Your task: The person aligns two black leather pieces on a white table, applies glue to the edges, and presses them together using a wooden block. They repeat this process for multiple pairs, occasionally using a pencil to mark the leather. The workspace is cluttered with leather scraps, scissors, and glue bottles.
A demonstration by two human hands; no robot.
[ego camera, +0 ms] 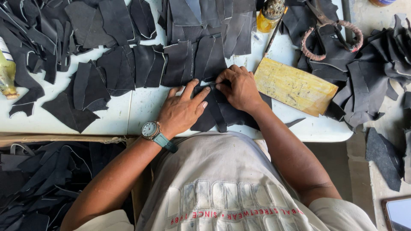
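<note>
Dark leather piece pressed flat under two hands: left hand, right hand.

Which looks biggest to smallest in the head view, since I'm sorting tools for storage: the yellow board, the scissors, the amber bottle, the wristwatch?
1. Yellow board
2. Scissors
3. Amber bottle, partly cut off by the frame's edge, so unsure
4. Wristwatch

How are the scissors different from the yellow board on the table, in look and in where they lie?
The scissors are metal, with looped handles wrapped in reddish cord; the yellow board is a flat, stained slab. The scissors lie on black leather pieces at the far right; the board lies mostly on the white table, just beside the right hand. Neither is touched by the hands.
</note>
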